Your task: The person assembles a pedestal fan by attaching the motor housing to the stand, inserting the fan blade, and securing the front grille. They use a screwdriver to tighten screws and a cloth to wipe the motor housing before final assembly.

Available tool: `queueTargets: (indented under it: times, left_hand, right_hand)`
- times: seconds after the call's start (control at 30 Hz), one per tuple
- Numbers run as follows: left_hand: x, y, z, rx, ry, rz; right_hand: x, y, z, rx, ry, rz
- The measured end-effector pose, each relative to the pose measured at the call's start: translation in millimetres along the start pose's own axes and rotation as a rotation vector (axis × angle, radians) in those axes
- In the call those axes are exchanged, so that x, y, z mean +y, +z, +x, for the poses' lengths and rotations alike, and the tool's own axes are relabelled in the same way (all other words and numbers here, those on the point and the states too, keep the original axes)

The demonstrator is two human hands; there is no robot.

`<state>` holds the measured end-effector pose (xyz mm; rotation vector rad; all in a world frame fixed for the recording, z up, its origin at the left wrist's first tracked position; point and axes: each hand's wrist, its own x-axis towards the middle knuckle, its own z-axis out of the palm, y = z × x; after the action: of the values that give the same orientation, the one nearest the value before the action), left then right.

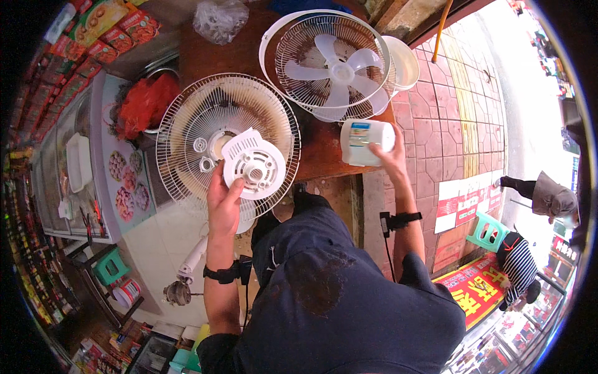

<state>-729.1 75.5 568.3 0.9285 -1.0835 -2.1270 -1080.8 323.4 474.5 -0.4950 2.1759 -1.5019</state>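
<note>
My left hand (223, 206) grips a round white slotted fan part (271, 165), with a threaded collar at its centre, by its edge. The thumb presses on its face. Behind it a white wire fan grille (177, 112) leans at the table's front edge. Farther right my right hand (393, 161) is closed round a white cup-shaped shell (355, 153) with a blue label, held on its side over the table corner. Just beyond lies a second grille (293, 47) with pale translucent fan blades (339, 71) on it, over a white basin (266, 56).
The brown wooden table (196, 59) carries a crumpled clear plastic bag (219, 22). A white bucket (408, 65) stands beside its right corner. Low on the left a fan motor on a white pole (178, 292) lies near a glass-topped freezer (53, 187). People are on the pavement at right.
</note>
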Motion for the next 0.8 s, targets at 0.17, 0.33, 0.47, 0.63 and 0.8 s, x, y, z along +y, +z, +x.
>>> queueTargets:
  times: [0.17, 0.33, 0.47, 0.63, 0.8]
  left_hand:
    - [10, -14, -23, -0.019, 0.037, -0.249]
    - [27, -35, -63, 0.013, 0.129, -0.384]
    - [34, -60, -106, 0.164, 0.252, -0.229]
    - [15, -90, -144, 0.202, 0.297, -0.161]
    - [-8, -108, -140, 0.212, -0.003, -0.069]
  right_hand:
    - [-34, 7, -16, -0.379, 0.169, 0.882]
    - [-56, 85, -25, -0.528, 0.263, 1.241]
    - [-100, 89, -30, -0.482, 0.14, 0.908]
    - [-172, -19, -24, 0.13, -0.626, 0.315]
    - [-65, -38, -72, 0.247, -0.549, -0.987]
